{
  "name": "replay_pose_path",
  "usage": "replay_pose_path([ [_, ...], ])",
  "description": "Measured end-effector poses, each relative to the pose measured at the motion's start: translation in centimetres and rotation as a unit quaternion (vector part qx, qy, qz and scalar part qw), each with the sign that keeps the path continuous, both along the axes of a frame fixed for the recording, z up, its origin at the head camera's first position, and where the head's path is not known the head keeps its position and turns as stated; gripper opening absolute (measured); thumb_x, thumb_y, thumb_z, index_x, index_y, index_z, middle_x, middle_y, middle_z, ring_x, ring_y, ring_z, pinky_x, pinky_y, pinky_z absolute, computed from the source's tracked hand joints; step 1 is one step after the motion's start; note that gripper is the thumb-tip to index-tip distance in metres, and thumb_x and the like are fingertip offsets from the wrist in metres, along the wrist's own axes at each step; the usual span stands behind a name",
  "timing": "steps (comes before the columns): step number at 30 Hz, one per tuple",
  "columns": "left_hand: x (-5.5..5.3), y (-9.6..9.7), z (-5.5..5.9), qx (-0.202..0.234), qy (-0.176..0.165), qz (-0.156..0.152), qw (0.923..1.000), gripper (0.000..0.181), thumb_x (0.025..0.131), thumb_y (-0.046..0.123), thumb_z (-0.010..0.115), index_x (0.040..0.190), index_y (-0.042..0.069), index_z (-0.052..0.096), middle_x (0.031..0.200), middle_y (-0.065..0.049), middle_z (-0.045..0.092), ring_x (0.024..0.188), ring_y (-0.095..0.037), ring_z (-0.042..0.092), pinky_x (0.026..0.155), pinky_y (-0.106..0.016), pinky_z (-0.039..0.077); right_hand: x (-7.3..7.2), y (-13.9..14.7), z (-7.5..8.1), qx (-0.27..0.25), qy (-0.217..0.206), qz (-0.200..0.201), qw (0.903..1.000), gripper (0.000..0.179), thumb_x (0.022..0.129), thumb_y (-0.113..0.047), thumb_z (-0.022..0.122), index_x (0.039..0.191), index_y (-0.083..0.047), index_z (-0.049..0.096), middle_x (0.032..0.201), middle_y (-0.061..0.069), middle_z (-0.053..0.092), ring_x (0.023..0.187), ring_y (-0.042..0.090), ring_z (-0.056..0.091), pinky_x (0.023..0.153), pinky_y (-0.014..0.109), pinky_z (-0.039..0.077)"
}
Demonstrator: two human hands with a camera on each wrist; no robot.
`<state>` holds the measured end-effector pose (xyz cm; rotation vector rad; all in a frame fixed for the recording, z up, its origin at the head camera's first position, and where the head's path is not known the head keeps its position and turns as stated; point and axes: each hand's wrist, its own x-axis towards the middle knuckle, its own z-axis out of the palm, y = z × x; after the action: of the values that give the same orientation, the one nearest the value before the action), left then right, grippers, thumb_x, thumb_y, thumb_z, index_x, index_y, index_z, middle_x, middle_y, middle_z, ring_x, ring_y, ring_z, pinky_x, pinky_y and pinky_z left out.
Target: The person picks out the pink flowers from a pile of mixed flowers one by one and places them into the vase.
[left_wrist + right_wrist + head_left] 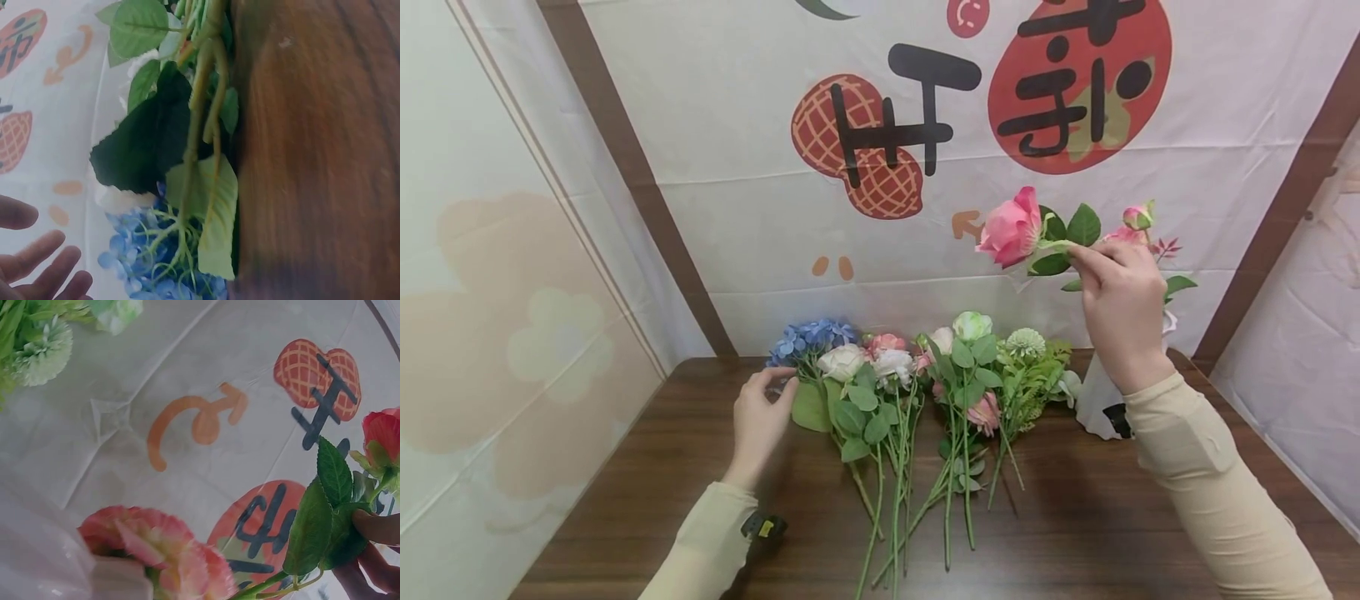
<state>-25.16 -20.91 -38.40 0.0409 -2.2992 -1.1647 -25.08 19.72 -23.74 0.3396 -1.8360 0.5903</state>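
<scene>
My right hand (1123, 308) is raised above the white vase (1096, 400) at the right. Thumb and fingertips pinch a pink rose (1009, 229) by its stem, just behind the bloom and among its green leaves (310, 525). The bloom points left; the lower stem is hidden in both views. Another pink flower (156, 550) stands at the vase, close below the held stem in the right wrist view. My left hand (762, 421) hovers at the left of the flower pile with fingers loosely bent and nothing held, beside the blue hydrangea (811, 337).
Across the middle of the brown wooden table (1000, 562) lies a row of cut flowers: white roses (841, 362), a light green rose (972, 325), a green pompon flower (1026, 342) and several others, stems toward me. A printed cloth (737, 242) hangs behind.
</scene>
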Motion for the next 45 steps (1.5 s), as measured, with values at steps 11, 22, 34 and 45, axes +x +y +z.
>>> replay_pose_path([
  [11,0.2,-1.3,-0.1,0.001,-0.025,0.01,0.9996,0.023,0.09,0.019,0.062,0.109,0.007,0.067,0.112,-0.016,0.064,0.104,-0.033,0.057,0.09,-0.046,0.041,-0.7,1.9,-0.4,-0.031,-0.002,-0.025,0.9992,0.012,0.086,-0.006,0.067,0.094,0.0,0.075,0.085,0.023,0.067,0.083,0.041,0.057,0.074,0.05,0.042],
  [22,-0.1,-2.4,-0.8,-0.013,-0.014,0.017,0.9997,0.023,0.089,0.018,0.063,0.109,0.006,0.067,0.115,-0.017,0.064,0.108,-0.035,0.057,0.094,-0.048,0.039,-0.7,3.6,-0.8,-0.037,-0.02,-0.056,0.9975,0.013,0.088,-0.004,0.063,0.093,0.0,0.074,0.084,0.023,0.067,0.081,0.04,0.059,0.072,0.052,0.043],
  [34,0.6,-3.3,-1.0,-0.021,-0.029,0.017,0.9992,0.025,0.09,0.019,0.061,0.111,0.006,0.066,0.118,-0.017,0.062,0.115,-0.037,0.052,0.099,-0.05,0.035,-0.3,5.2,-1.8,-0.031,-0.038,-0.082,0.9954,0.016,0.088,-0.009,0.065,0.096,0.002,0.073,0.088,0.025,0.069,0.08,0.041,0.063,0.067,0.054,0.042],
  [45,1.0,-4.0,-1.2,-0.029,-0.037,0.023,0.9986,0.026,0.092,0.022,0.059,0.112,0.006,0.066,0.118,-0.018,0.061,0.118,-0.039,0.049,0.1,-0.051,0.033,0.0,6.2,-2.6,-0.031,-0.071,-0.106,0.9914,0.019,0.089,-0.01,0.063,0.1,0.003,0.071,0.09,0.026,0.069,0.078,0.042,0.065,0.064,0.059,0.04],
])
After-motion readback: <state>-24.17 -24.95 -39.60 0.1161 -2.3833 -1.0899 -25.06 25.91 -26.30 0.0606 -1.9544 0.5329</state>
